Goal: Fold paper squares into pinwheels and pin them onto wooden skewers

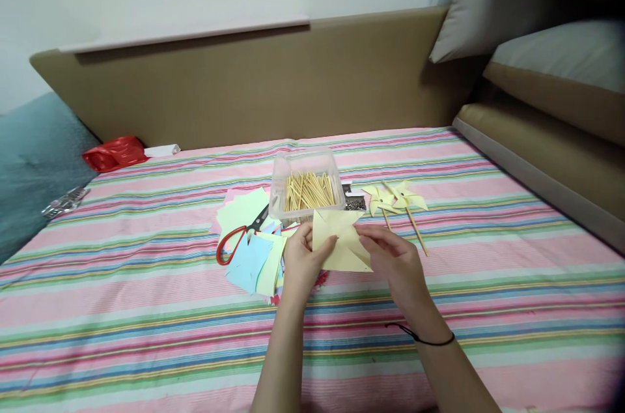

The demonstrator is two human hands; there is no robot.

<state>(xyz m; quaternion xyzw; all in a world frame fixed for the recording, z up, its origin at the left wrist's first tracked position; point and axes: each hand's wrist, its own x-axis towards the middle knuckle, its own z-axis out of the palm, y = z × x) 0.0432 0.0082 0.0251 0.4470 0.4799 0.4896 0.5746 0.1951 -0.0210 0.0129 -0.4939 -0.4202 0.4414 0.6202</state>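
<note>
Between my two hands is a pale yellow paper square (344, 247) with slits cut in from its corners. My left hand (305, 253) pinches its left side, thumb on the front and fingers behind. My right hand (393, 256) grips the right edge between thumb and fingers. Just beyond the paper stands a clear plastic box (278, 188) of short wooden sticks (310, 191). Left of my left hand lie blue paper pieces (249, 263), with red-handled scissors (232, 245) resting on the paper pile. Two yellow pinwheels (403, 195) on sticks lie to the right.
Small dark metal pieces (355, 203) sit in a container right of the box. A striped cloth (161, 309) covers the surface. A red plastic bag (117, 152) and a white box (162, 150) lie at the back left. Cushions (561, 68) stand at the right.
</note>
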